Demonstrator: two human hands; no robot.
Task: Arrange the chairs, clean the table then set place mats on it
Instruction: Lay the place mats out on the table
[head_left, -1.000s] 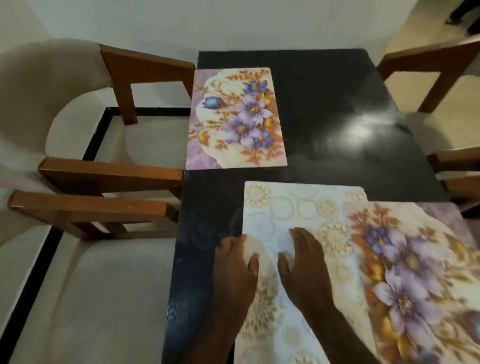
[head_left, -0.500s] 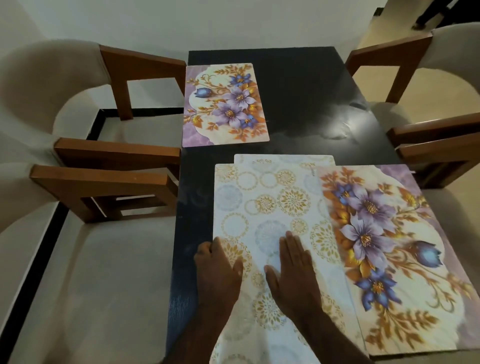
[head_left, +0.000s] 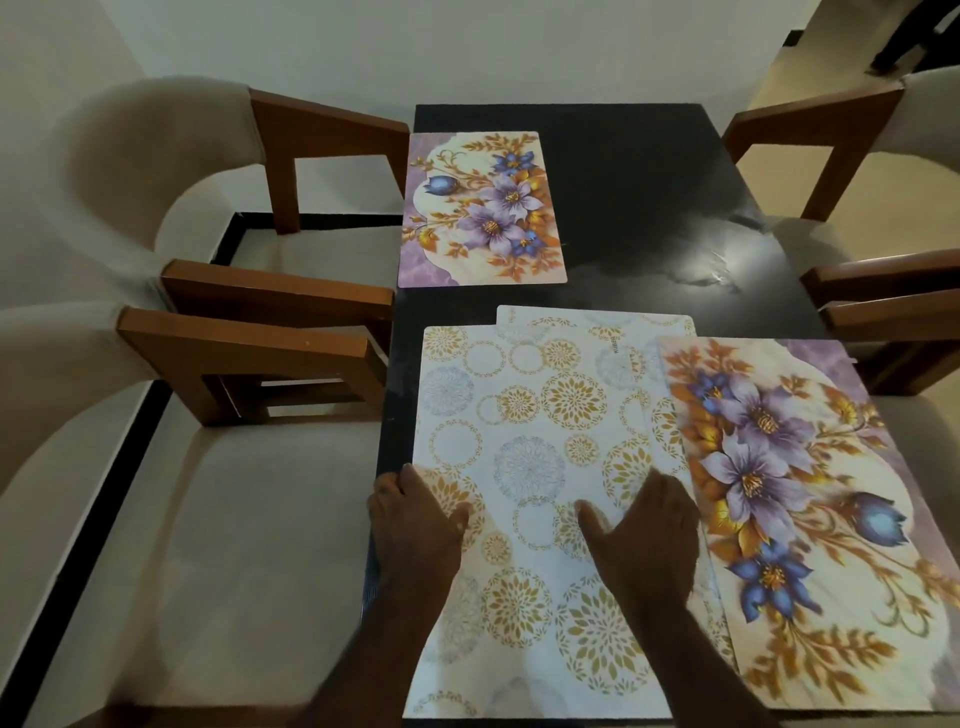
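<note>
Your L hand (head_left: 415, 525) lies at the 9 o'clock edge of the white rectangular place mat w/ gold circle print (head_left: 540, 415), thumb on the mat, fingers loose, gripping nothing. R hand (head_left: 647, 535) is flat on it too, fingers straight toward 12, thumb spread, nothing held. That mat sits at 6 o'clock on the black table (head_left: 623, 208). A purple-flowered mat (head_left: 779, 493) overlaps its 3 o'clock side. Second floral mat (head_left: 483, 208) lies at 11.

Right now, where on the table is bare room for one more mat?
Free: the black table, far right, between the far floral mat and the right chairs. Crowded: the near half, overlapping mats under the left hand and right hand.
</note>
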